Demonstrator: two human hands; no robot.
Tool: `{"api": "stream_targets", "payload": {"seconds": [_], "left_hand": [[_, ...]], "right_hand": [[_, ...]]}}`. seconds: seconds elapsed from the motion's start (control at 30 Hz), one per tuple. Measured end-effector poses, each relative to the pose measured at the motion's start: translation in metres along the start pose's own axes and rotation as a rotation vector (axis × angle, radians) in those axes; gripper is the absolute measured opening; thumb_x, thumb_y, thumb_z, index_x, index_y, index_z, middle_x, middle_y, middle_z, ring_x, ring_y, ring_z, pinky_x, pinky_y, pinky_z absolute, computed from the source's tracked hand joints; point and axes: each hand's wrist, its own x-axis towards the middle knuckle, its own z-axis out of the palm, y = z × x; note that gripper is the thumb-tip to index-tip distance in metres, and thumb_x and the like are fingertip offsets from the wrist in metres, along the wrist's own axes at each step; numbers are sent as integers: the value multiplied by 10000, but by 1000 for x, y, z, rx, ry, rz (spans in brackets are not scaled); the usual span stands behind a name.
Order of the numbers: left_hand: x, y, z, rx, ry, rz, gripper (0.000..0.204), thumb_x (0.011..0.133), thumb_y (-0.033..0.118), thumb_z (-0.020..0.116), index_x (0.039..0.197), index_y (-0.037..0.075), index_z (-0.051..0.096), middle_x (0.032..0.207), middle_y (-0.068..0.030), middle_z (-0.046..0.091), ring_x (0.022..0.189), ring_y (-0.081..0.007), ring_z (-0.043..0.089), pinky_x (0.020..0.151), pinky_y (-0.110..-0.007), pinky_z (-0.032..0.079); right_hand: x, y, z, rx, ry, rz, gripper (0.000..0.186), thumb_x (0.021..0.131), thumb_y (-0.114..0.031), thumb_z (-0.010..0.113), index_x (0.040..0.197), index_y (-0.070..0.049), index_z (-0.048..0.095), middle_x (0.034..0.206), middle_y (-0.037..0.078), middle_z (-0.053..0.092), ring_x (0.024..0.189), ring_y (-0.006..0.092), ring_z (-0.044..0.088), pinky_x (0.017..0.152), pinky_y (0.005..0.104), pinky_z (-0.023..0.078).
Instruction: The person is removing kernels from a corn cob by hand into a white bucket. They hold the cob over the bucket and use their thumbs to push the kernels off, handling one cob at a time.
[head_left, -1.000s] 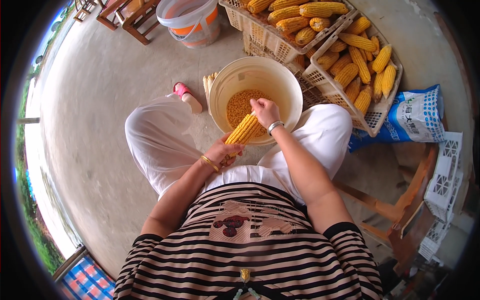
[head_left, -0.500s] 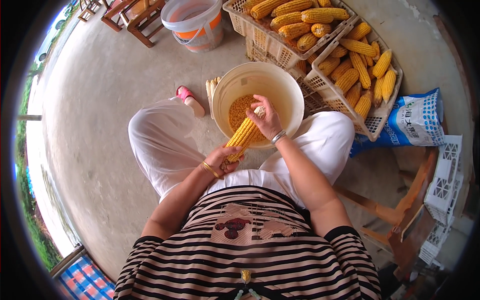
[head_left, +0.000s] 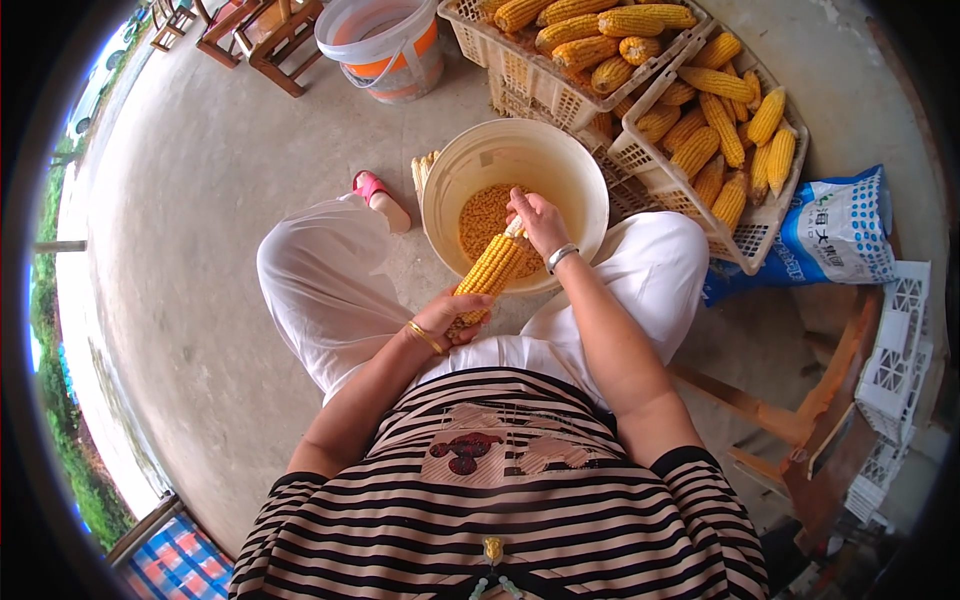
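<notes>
Pale cobs show just beyond the left edge of the cream bucket. Your left hand grips the lower end of a yellow corn ear, which slants across the bucket's near rim, above loose kernels. Your right hand, spread around the bare tip half a second ago, has closed its fingers there; kernels seem to be coming off from that end. Unshelled ears fill the crate near the bucket's right edge.
</notes>
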Motion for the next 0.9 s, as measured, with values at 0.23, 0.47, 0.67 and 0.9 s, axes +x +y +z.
{"api": "stream_targets", "payload": {"seconds": [0.23, 0.47, 0.67, 0.9], "left_hand": [[0, -8, -6, 67, 73, -60, 370, 732, 121, 642, 1024, 36, 430, 670, -97, 532, 338, -101, 389, 298, -214, 307], [0, -7, 0, 169, 46, 5, 356, 734, 107, 641, 1014, 30, 436, 670, -92, 529, 353, -110, 404, 305, -216, 316], [2, -10, 3, 259, 82, 79, 356, 720, 89, 655, 1008, 23, 456, 667, -79, 526, 367, -104, 410, 311, -219, 318], [-2, -6, 8, 505, 209, 197, 393, 683, 79, 700, 1002, 9, 480, 647, -48, 523, 375, -88, 417, 320, -218, 314]], "right_hand": [[-35, -21, 7, -633, -46, -342, 337, 772, -419, 594, 736, -88, 648, 814, 115, 621, 771, 293, 597, 711, 378, 478], [-24, -13, 7, -694, 9, -352, 363, 830, -370, 512, 671, -72, 646, 806, 133, 626, 760, 300, 602, 687, 391, 477], [-15, -10, 6, -524, 3, -300, 473, 849, -420, 507, 573, -58, 632, 561, 107, 597, 561, 258, 600, 599, 353, 475], [-26, -15, 1, -625, -25, -550, 487, 829, -517, 480, 666, -81, 626, 764, 88, 614, 781, 270, 586, 710, 381, 456]]}}
